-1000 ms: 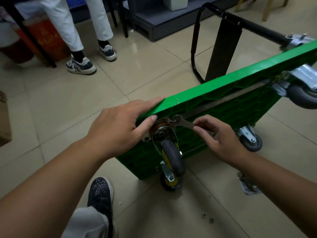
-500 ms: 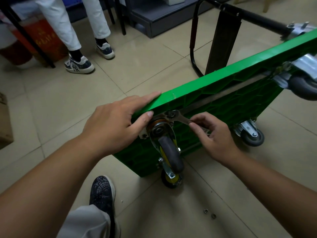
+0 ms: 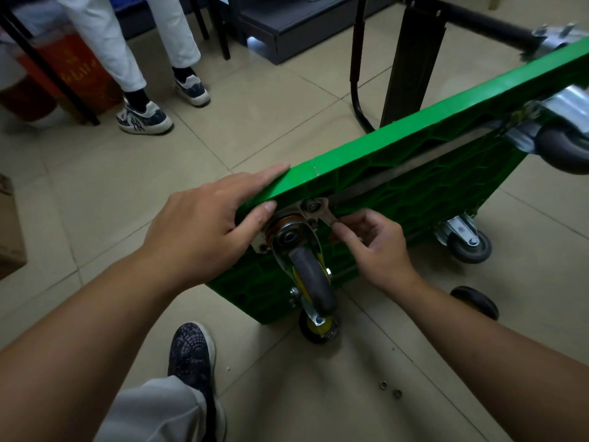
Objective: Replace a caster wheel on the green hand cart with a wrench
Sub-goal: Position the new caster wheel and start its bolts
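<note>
The green hand cart (image 3: 414, 148) stands on its side, underside facing me. A caster wheel (image 3: 310, 279) with a grey tyre and metal fork sits at its near corner. My left hand (image 3: 207, 231) lies flat over the cart's top edge, its thumb against the caster's mounting plate. My right hand (image 3: 376, 247) pinches the handle of a metal wrench (image 3: 323, 212), whose jaw sits on a bolt at the top of the plate. Most of the wrench handle is hidden by my fingers.
A second caster (image 3: 468, 240) and a third (image 3: 564, 145) are on the cart. A loose dark wheel (image 3: 475, 301) lies right of my forearm. Two small nuts (image 3: 390, 389) lie on the tiles. A person's legs (image 3: 134, 59) stand at the back left. My shoe (image 3: 191, 355) is below.
The wrench handle has swung downward around the bolt, and my right hand has followed it down and closer to the caster. My left hand stays on the cart edge.
</note>
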